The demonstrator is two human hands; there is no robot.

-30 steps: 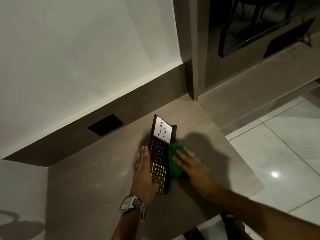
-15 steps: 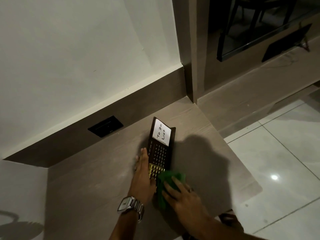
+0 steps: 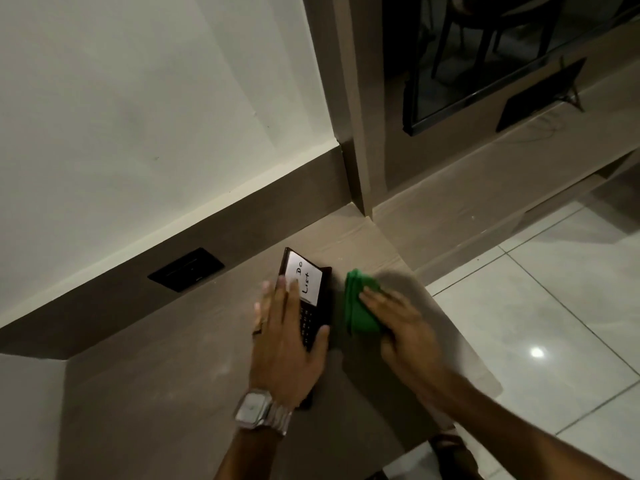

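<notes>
A dark keypad device (image 3: 312, 318) lies on the wooden desk (image 3: 166, 375). A white note (image 3: 306, 277) reading "Do List" covers its far end. My left hand (image 3: 285, 344) lies flat on top of the device, fingers straight, thumb against its right edge. It hides the device's near half. Just right of the device, a folded green cloth (image 3: 360, 306) sits on the desk. My right hand (image 3: 403, 330) presses on the cloth with straight fingers and looks motion-blurred.
A black wall socket (image 3: 186, 269) sits in the brown back panel at left. A vertical wood panel (image 3: 358, 133) stands behind the desk's far right corner. The desk's right edge drops to a white tiled floor (image 3: 554, 306). A black-framed glass panel (image 3: 485, 64) hangs at upper right.
My left hand moved from the desk beside the device onto its top. My right hand carried the cloth off the device's near end to the desk on its right.
</notes>
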